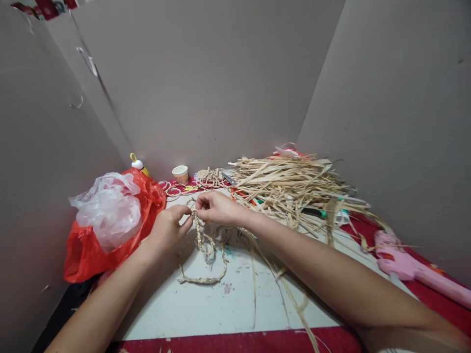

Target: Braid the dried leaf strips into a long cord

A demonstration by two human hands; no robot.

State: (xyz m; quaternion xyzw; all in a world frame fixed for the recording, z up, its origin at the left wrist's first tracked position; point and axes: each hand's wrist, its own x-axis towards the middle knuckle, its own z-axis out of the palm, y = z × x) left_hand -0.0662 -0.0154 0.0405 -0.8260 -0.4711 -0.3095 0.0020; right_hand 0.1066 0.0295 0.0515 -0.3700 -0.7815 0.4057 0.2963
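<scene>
A braided straw cord (200, 235) hangs between my two hands, its lower length lying in a loop on the white board (165, 314). My left hand (171, 223) pinches the cord near its upper part with thumb and forefinger. Close beside it, my right hand (217, 208) is closed on the same stretch, fingertips nearly touching the left ones. The exact spot between the fingertips is too small to make out. Long loose straw strands (290, 289) trail beneath my right forearm toward the board's front edge.
A big pile of dry straw (287, 179) lies at the back right, with scissors (228, 177) at its left end. A paper cup (180, 173) stands at the back. Red and white plastic bags (110, 211) sit left; a pink tool (401, 257) lies right. Grey partitions enclose the table.
</scene>
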